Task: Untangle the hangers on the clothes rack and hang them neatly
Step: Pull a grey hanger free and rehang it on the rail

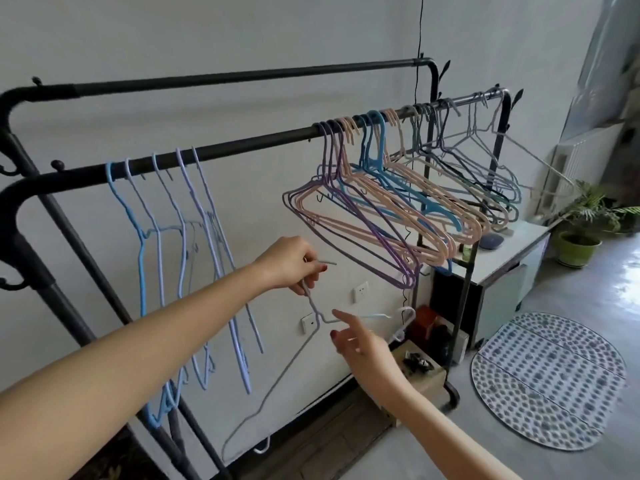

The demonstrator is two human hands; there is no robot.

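Grey wire hanger (pixel 277 372), mid-frame below the rail (pixel 242 147), looks light, springy and snag-prone; left hand (pixel 294 263) pinches its hook, the best grip. Right hand (pixel 360 344) reaches, fingers apart.

Black rack (pixel 242 143), blue, purple and peach hangers (pixel 381 209), grey-dotted white mat (pixel 549 379), green pot (pixel 577 249)

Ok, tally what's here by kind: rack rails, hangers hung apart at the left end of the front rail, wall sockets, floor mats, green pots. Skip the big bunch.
rack rails: 2
hangers at the left end, counted by their hooks: 5
wall sockets: 2
floor mat: 1
green pot: 1
Total: 11
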